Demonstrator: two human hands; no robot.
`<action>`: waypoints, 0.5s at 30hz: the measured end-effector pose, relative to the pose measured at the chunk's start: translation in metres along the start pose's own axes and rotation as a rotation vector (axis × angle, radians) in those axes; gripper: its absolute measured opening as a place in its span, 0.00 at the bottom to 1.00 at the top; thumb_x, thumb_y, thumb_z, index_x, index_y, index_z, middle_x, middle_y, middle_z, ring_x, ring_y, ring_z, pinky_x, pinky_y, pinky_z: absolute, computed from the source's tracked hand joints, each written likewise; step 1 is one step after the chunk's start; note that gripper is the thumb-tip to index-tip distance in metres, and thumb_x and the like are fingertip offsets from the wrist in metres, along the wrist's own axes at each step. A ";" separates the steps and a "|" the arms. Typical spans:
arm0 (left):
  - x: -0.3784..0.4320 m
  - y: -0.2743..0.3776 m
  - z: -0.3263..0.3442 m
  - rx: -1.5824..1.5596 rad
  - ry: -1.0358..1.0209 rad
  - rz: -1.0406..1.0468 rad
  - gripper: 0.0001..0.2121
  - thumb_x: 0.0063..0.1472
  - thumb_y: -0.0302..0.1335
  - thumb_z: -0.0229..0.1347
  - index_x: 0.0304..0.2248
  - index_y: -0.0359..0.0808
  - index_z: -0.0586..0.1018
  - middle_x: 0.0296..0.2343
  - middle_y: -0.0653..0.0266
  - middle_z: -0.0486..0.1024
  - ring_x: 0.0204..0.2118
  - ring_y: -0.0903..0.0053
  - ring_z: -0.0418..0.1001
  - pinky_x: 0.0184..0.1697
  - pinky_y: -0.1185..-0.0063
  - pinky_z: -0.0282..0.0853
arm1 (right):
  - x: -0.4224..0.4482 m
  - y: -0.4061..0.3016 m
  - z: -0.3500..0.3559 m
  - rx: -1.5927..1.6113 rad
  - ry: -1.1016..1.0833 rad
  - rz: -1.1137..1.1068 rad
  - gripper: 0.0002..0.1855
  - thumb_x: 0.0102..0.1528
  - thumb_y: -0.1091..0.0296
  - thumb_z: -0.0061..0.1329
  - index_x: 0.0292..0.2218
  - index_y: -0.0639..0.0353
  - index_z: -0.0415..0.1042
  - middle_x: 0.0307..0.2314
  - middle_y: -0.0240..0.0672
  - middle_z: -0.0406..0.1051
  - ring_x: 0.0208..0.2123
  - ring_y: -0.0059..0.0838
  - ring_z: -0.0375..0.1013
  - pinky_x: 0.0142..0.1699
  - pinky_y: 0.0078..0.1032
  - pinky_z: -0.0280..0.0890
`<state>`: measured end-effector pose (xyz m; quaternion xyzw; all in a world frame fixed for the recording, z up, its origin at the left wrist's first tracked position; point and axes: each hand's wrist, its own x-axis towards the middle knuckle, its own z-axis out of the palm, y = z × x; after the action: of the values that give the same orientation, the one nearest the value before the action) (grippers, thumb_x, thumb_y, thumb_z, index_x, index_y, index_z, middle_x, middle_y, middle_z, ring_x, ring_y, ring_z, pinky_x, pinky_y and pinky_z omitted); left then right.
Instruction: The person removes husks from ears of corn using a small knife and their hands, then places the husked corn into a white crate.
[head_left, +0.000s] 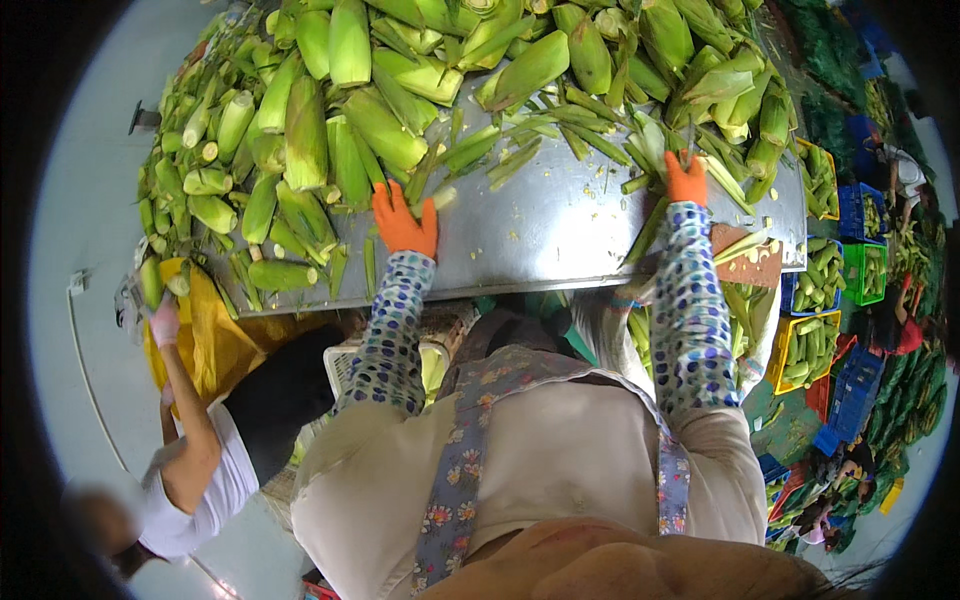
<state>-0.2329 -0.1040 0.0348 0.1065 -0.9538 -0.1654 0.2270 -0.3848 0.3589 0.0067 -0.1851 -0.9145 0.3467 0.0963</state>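
Note:
My left hand (405, 223), in an orange glove, is spread with its fingers apart at the near edge of a heap of corn ears in green husks (379, 131). Its fingertips reach the lowest husks, and a pale cut stub (444, 198) lies by the thumb. My right hand (685, 182), also gloved in orange, is closed around a slim tool. A narrow metal blade, apparently a knife (691, 133), sticks up from the fist among stripped husk leaves (646, 142). Both hands are over the metal table (517, 232).
Loose husk strips (592, 139) and kernels litter the table. A reddish-brown board (750, 259) sits at its right corner. Another person (199, 480) handles an ear beside a yellow sack (199, 330) at left. Crates of corn (806, 352) line the right; more people are beyond.

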 end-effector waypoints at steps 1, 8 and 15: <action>-0.001 0.002 0.009 -0.082 -0.007 -0.018 0.34 0.55 0.42 0.55 0.55 0.27 0.62 0.54 0.38 0.57 0.56 0.47 0.56 0.60 0.60 0.49 | -0.012 -0.017 0.018 -0.028 0.000 0.098 0.30 0.50 0.49 0.54 0.49 0.58 0.71 0.46 0.50 0.70 0.48 0.43 0.70 0.53 0.32 0.62; 0.063 0.106 0.089 -0.246 -0.088 0.033 0.38 0.56 0.44 0.54 0.57 0.25 0.56 0.55 0.37 0.55 0.58 0.48 0.51 0.61 0.61 0.48 | -0.048 -0.105 0.088 0.171 -0.145 -0.184 0.32 0.53 0.51 0.48 0.56 0.55 0.62 0.55 0.52 0.59 0.56 0.48 0.59 0.60 0.34 0.53; 0.082 0.162 0.132 -0.524 -0.068 -0.172 0.37 0.55 0.41 0.55 0.55 0.22 0.58 0.52 0.37 0.59 0.55 0.47 0.56 0.60 0.63 0.50 | -0.072 -0.129 0.147 1.043 -0.537 0.116 0.23 0.60 0.62 0.43 0.54 0.61 0.64 0.45 0.39 0.70 0.47 0.32 0.68 0.52 0.24 0.61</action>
<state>-0.3872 0.0584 0.0151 0.1192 -0.8731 -0.4284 0.1999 -0.3987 0.1524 -0.0199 -0.0685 -0.6039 0.7902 -0.0795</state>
